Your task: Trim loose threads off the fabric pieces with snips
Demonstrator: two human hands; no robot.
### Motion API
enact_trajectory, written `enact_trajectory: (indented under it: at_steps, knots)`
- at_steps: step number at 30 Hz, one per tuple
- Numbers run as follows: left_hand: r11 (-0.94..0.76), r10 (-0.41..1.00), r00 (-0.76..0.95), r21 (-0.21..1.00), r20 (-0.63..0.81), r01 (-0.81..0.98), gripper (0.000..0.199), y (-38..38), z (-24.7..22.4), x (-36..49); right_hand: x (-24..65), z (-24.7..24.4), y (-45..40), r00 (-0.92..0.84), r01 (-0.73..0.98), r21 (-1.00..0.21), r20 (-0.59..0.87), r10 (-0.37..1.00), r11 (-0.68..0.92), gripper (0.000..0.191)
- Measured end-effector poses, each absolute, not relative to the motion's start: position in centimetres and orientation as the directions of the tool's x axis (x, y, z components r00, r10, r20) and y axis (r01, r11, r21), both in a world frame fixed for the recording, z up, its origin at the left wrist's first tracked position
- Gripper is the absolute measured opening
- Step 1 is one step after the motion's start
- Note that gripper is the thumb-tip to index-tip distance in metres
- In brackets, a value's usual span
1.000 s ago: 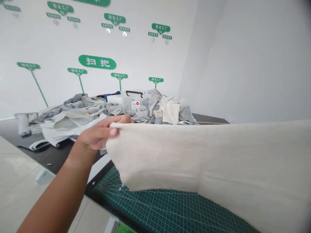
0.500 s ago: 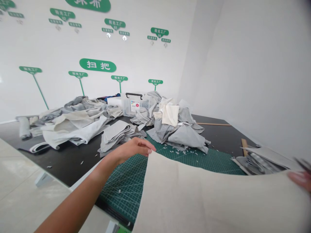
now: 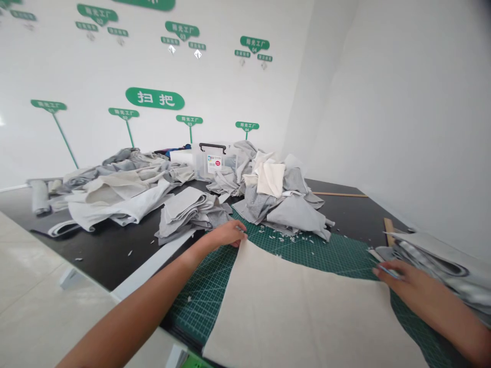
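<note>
A cream fabric sheet [image 3: 295, 306] lies spread on a green cutting mat [image 3: 203, 301]. My left hand [image 3: 226, 234] rests at the sheet's far left corner, fingers together, with its fingertips on or just past the corner. At the sheet's right edge is my right hand [image 3: 399, 278], its fingers closed around a thin pale-blue tool [image 3: 389, 271], too small to name exactly. Just beyond that hand lies a stack of grey fabric pieces [image 3: 433, 260]. Small fabric scraps are scattered across the mat.
A black table [image 3: 95, 255] carries heaped grey and cream fabric [image 3: 282, 197], folded grey pieces [image 3: 187, 217] and a see-through plastic box [image 3: 210, 162] with a dark handle. A wooden strip [image 3: 339, 194] lies at the back. White walls bear green signs [image 3: 154, 98].
The cream sheet has gone from lifted and draped in the air to lying flat on the mat. My right hand has come down into view at its edge, and my left hand has lowered to its corner.
</note>
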State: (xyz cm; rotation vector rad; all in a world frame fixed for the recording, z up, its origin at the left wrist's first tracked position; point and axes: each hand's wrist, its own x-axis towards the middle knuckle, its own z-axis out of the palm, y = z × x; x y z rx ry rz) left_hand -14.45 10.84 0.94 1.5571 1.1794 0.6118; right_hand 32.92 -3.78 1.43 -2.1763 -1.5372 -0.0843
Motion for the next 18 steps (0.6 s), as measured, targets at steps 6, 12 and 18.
enact_trajectory:
  at_steps: [6,12,18]
  knots:
    - [0.061,0.766,0.477,0.788,-0.43,0.612,0.046,9.8,2.3,-15.3,25.3,3.8,-1.3,0.099,0.87,-0.49,0.082,0.992,-0.046,0.043]
    - [0.077,0.658,0.476,0.681,-0.583,0.729,0.048,9.0,3.3,-16.2,17.6,5.0,0.0,-0.021,0.878,-0.472,0.117,0.993,0.074,0.038]
    - [0.051,0.782,0.477,0.803,-0.402,0.594,0.035,9.7,2.0,-15.0,12.9,3.0,2.3,-0.154,0.795,-0.569,0.15,0.977,0.212,0.028]
